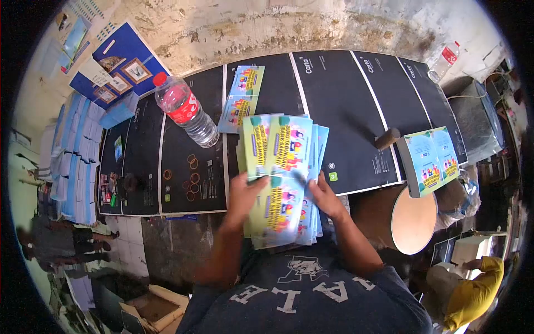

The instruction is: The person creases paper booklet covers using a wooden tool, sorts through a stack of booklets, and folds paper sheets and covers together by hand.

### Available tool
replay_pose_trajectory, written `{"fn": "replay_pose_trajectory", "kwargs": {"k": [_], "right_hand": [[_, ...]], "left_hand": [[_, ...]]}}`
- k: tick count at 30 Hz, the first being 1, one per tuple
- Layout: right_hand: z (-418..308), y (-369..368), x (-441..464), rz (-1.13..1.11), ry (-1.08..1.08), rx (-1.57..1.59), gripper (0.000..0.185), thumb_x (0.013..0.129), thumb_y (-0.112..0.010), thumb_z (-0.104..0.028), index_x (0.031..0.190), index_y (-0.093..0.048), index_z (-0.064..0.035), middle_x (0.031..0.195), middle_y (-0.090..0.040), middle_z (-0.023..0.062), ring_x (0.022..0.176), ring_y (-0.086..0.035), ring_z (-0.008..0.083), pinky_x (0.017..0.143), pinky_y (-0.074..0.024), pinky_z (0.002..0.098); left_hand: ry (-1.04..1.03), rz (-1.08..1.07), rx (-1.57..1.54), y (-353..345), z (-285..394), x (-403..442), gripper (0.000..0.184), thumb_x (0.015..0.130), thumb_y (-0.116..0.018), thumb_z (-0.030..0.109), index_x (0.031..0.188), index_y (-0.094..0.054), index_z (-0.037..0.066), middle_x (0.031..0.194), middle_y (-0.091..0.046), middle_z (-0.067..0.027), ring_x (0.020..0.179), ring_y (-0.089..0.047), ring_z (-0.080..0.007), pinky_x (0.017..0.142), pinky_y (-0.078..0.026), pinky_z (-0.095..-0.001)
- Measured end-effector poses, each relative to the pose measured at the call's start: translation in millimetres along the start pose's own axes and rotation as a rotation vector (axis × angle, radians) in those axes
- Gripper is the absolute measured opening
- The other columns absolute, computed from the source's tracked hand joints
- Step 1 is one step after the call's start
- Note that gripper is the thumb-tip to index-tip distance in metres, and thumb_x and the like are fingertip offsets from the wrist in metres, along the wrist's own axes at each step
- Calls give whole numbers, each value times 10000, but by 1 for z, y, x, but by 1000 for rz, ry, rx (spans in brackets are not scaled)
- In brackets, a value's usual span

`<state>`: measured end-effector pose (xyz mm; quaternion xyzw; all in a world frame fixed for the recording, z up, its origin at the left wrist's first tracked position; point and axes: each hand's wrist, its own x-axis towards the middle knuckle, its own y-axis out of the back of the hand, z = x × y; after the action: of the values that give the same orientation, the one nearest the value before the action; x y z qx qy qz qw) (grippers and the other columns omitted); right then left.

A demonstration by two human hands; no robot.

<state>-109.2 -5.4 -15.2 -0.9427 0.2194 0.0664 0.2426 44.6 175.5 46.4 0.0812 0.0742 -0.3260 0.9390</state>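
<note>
A loose stack of printed booklet covers (286,150), light blue and yellow with colourful drawings, is held between both my hands at the table's front edge. My left hand (247,196) is closed on its left side, the thumb lying over the top sheet. On the right side my right hand (327,197) grips the fanned edges, thumb on top. Several sheets stick out unevenly to the right. Just behind the stack lie more covers of the same print (242,99). To the left, several rubber bands (193,178) are scattered on the black tabletop.
A water bottle (187,110) with a red cap stands left of the stack. A dark cylinder (387,138) and a thick pile of covers (431,158) are at right. Paper piles (78,161) line the far left. A person in yellow (475,292) is at lower right.
</note>
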Motion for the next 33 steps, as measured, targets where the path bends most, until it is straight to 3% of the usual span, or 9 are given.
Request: {"fn": "replay_pose_trajectory", "kwargs": {"k": [3,10,14,15,18,20,23,26,33], "right_hand": [[-6,-2,0,-45,186,-529,812,884,-744,-275,1462,-269,41,1371,-465,203,1298,-449,273,1110,-345,423],[-9,-2,-1,-32,65,-260,846,810,-797,-112,1432,-245,49,1312,-536,166,1222,-517,246,1080,-392,411],[0,4,4,-70,117,-379,853,856,-762,-298,1456,-282,72,1445,-369,211,1346,-378,272,1101,-363,419],[8,9,4,-109,152,-246,874,876,-724,-398,1467,-291,79,1470,-302,216,1389,-301,282,1124,-327,424],[-9,-7,-1,-51,109,-377,816,870,-754,-213,1458,-265,72,1435,-393,188,1327,-405,255,1097,-369,405],[-18,-11,-3,-52,59,-276,836,859,-758,-162,1464,-229,66,1412,-430,180,1298,-438,247,1082,-387,398],[-16,-1,0,-51,-2,-190,886,845,-768,-114,1472,-165,55,1369,-486,169,1256,-482,237,1061,-411,387],[-17,-1,-1,-73,-30,-225,900,841,-776,-126,1471,-158,53,1349,-500,176,1240,-498,239,1051,-421,387],[-17,-8,-1,-87,39,-204,975,846,-791,-248,1485,-122,58,1391,-444,177,1306,-432,261,1087,-387,398]], "left_hand": [[-26,-46,-56,-14,-25,4,211,882,-734,133,1044,-703,1,938,-714,-30,831,-633,-89,751,-514,-268],[4,126,-563,66,72,-40,268,948,-565,66,1190,-601,-44,971,-700,-146,830,-715,-246,730,-603,-395],[-84,-92,193,18,22,-4,269,902,-726,218,1039,-717,-13,886,-721,-53,784,-631,-78,700,-515,-261],[-44,-115,163,2,3,7,279,889,-746,223,1024,-720,-19,869,-724,-54,768,-635,-80,694,-515,-256],[55,-159,-39,-28,-8,7,256,897,-733,192,1038,-718,-21,884,-731,-66,764,-648,-90,695,-517,-254],[-197,-21,103,-8,-28,8,245,899,-722,161,1044,-714,-36,915,-729,-86,778,-656,-102,700,-517,-247],[-75,112,-42,67,27,-25,211,907,-666,95,1063,-689,-45,994,-715,-159,828,-688,-195,776,-580,-348],[-246,-74,-363,91,52,-45,312,886,-665,42,1185,-628,-41,1094,-691,-164,978,-674,-196,884,-552,-367],[-204,-14,134,-31,2,3,588,842,-745,49,1388,-527,46,1316,-599,-187,1157,-598,-213,986,-475,-326]]}}
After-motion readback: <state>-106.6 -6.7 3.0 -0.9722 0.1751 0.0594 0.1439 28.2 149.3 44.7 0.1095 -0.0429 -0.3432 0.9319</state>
